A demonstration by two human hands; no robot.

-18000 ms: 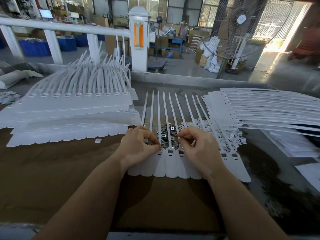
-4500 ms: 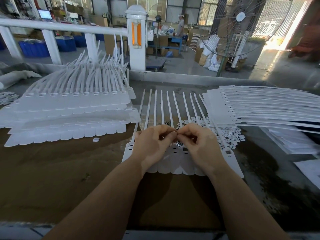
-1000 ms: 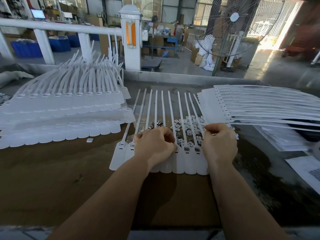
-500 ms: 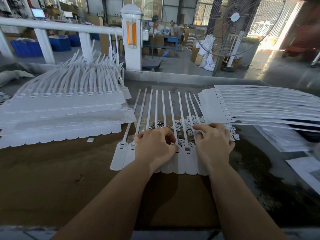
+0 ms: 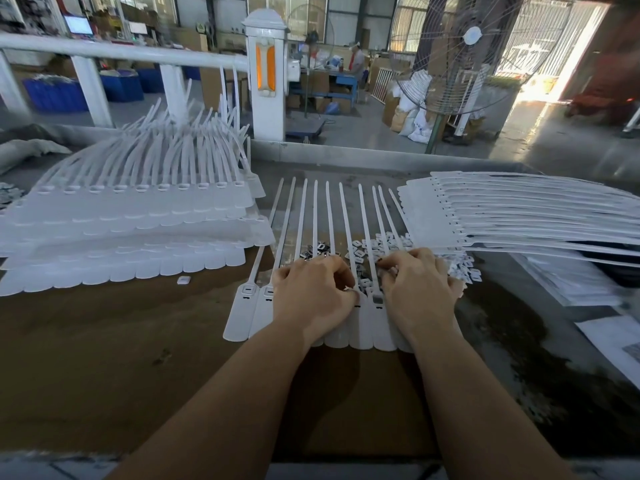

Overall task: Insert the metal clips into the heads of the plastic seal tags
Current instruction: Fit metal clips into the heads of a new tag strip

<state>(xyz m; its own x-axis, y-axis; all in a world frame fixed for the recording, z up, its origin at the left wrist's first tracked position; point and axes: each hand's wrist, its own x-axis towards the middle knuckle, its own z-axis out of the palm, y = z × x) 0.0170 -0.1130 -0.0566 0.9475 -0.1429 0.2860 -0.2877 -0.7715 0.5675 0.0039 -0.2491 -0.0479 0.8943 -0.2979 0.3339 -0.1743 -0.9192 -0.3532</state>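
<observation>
From the head camera, a row of white seal tags (image 5: pixel 360 327) lies flat on the brown table (image 5: pixel 104 358), heads near the person and thin tails pointing away. That way every head can be reached without turning anything.

The left hand (image 5: pixel 313 296) sits on the middle of the row with its fingers curled down onto the tag heads. It seems to press something small at one head, maybe a clip, but the fingertips hide it, so I cannot tell if it pinches anything.

The right hand (image 5: pixel 417 289) has its fingers curled into the pile of metal clips (image 5: pixel 377 244), which lies just behind the heads, so each grab is quick.

One tag head (image 5: pixel 377 299) between the hands shows its slot.

Big stacks of tags (image 5: pixel 131 216) wait on the left and more tags (image 5: pixel 519 209) on the right.
</observation>
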